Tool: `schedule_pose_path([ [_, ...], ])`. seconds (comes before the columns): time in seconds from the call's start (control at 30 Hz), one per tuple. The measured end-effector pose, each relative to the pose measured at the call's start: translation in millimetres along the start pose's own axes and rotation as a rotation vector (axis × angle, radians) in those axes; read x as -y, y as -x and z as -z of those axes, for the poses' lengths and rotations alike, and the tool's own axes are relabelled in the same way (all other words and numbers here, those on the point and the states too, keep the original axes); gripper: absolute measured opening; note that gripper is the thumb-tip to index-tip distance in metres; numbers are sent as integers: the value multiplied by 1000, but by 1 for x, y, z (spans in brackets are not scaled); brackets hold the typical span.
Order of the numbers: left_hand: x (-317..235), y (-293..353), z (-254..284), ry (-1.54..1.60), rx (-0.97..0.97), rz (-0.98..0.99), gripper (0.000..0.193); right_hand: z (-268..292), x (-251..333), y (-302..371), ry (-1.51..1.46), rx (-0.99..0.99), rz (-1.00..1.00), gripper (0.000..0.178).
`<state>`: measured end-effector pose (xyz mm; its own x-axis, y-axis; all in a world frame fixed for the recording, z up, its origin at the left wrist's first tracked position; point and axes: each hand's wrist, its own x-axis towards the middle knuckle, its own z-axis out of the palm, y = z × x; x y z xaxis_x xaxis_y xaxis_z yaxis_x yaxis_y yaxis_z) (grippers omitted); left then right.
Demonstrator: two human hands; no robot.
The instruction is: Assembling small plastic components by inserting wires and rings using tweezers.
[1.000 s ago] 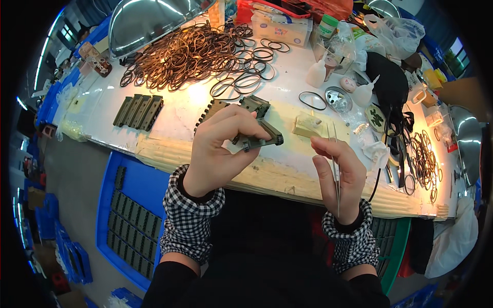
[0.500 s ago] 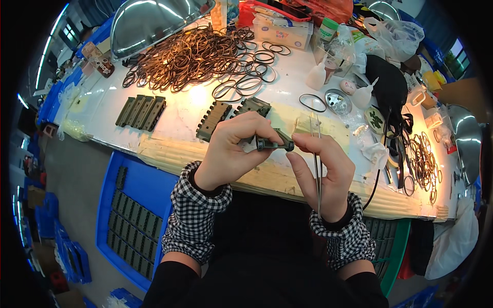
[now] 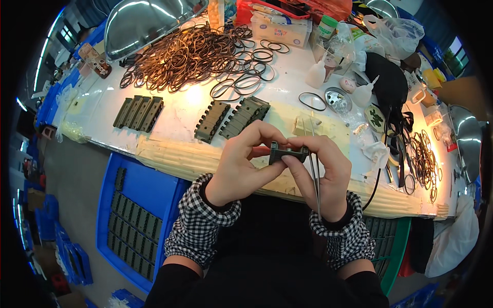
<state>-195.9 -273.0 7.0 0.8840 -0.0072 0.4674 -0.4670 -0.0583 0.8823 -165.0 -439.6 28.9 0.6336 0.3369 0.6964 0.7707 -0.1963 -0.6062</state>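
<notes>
Between my two hands is a small dark green plastic part (image 3: 288, 154), raised in front of the table's front edge. My left hand (image 3: 239, 169) pinches its left end with thumb and fingers. The fingertips of my right hand (image 3: 330, 172) grip its right end, and a pair of metal tweezers (image 3: 315, 177) is also held in that hand, points facing away. Just beyond my hands lie two sets of similar olive-green parts, a left set (image 3: 210, 121) and a right set (image 3: 246, 117), side by side. Another row of green parts (image 3: 137, 113) lies farther left.
A large heap of dark rubber rings (image 3: 190, 59) covers the back of the table. Beside a yellowish pad (image 3: 334, 136), a round metal dish (image 3: 338, 100) and black cloth (image 3: 385, 84) lie at right. Below, a blue tray (image 3: 136, 195) and a green tray (image 3: 398, 246) hold more parts.
My left hand has moved right and the part has shifted right and turned. My right fingertips have closed onto its end. The set of parts behind is less covered.
</notes>
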Motion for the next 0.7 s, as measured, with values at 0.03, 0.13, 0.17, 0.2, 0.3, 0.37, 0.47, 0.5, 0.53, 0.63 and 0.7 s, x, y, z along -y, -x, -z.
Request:
schedule_pose_path([
  [0.03, 0, 2, -7, 24, -71, -5, 30, 1, -1, 1, -6, -10, -19, 24],
  [0.13, 1, 11, -14, -22, -211, -110, 36, 3, -1, 2, -16, -30, -58, 22],
  [0.17, 2, 17, -17, -2, -257, -121, 35, 3, 0, 1, -12, -28, -59, 22],
  [0.2, 4, 20, -19, 19, -304, -131, 35, 4, 1, 0, -9, -26, -60, 21],
  [0.3, 3, 24, -20, -61, -340, -178, 35, 6, 2, 1, -6, 46, -63, 18],
  [0.37, 2, 24, -23, -57, -372, -186, 33, 4, 0, 0, -15, 15, -14, 20],
  [0.47, 6, 25, -22, -123, -357, -239, 31, 3, -2, 0, -30, 15, 18, 22],
  [0.5, 7, 27, -20, -156, -339, -246, 29, 3, -2, 0, -35, 22, 21, 22],
  [0.53, 7, 29, -20, -190, -321, -251, 28, 3, -3, 0, -32, 27, 28, 22],
  [0.63, 4, 30, -23, -271, -340, -267, 27, 3, -2, 1, -17, 26, 46, 23],
  [0.7, 4, 27, -28, -253, -397, -273, 30, 2, 0, 3, 1, 6, 54, 24],
])
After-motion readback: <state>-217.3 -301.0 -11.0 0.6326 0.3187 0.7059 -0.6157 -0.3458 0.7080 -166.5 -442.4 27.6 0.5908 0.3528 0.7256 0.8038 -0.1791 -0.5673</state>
